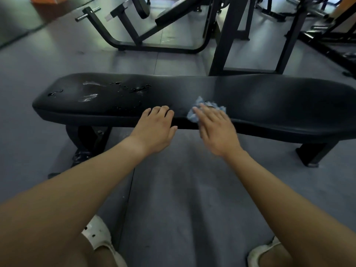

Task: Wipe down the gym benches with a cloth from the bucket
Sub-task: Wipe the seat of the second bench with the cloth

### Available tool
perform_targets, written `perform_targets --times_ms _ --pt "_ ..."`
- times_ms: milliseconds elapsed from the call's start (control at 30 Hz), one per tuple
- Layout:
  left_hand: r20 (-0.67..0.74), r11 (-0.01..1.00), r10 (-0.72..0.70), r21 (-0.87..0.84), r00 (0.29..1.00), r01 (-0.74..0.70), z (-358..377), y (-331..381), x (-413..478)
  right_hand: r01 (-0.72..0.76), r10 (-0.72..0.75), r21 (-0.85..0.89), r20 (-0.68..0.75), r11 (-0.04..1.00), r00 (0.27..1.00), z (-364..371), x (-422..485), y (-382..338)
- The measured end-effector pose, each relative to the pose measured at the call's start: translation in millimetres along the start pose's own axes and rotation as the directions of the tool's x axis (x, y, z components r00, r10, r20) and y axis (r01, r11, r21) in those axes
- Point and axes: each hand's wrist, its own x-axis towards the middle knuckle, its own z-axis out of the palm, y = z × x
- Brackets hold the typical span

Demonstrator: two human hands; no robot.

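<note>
In the head view, a black padded gym bench (250, 97) lies crosswise on the grey floor (183, 189). The left hand (156, 130) rests on the bench's near edge, about at its middle, with relaxed fingers lying flat on the padding and gripping nothing. Just to the right along the same edge, the right hand (215, 130) is motion-blurred. Its straight fingers press down on a crumpled blue cloth (192, 116), which lies on top of the bench and pokes out past the fingertips. The two hands are near each other but apart. Towards the bench's left end, wet smears and droplets (88, 97) shine on the padding. Beyond the bench's far side stands a black machine frame (154, 41) and two dark uprights (227, 35). On the near side of the bench, a white shoe (98, 236) shows on the floor.
</note>
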Motion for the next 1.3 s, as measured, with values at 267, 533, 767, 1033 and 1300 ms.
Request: perform_targets --times_ms 267,533,767,1033,1300 --pt "0.003 0.999 -0.036 0.015 0.999 0.036 1 8 7 -0.455 0.458 0.086 -0.027 0.886 0.888 -8 5 -1" --pt "-0.034 0.998 -0.050 0.041 0.998 0.051 -5 14 14 0.026 -0.057 0.151 0.205 0.988 0.977 -11 17 -26" --pt "-0.013 0.999 0.016 0.051 1.000 -0.015 -12 1 20 -0.467 0.444 0.098 0.193 0.879 0.875 -24 41 15" --pt "-0.048 0.998 0.042 -0.037 0.998 -0.044 -12 -25 49 -0.164 0.082 0.167 0.411 0.972 0.908 -15 65 -21" --pt "-0.052 0.991 0.086 -0.103 0.995 -0.091 -1 -34 71 -0.317 0.228 0.066 0.561 0.946 0.796 -22 114 37"
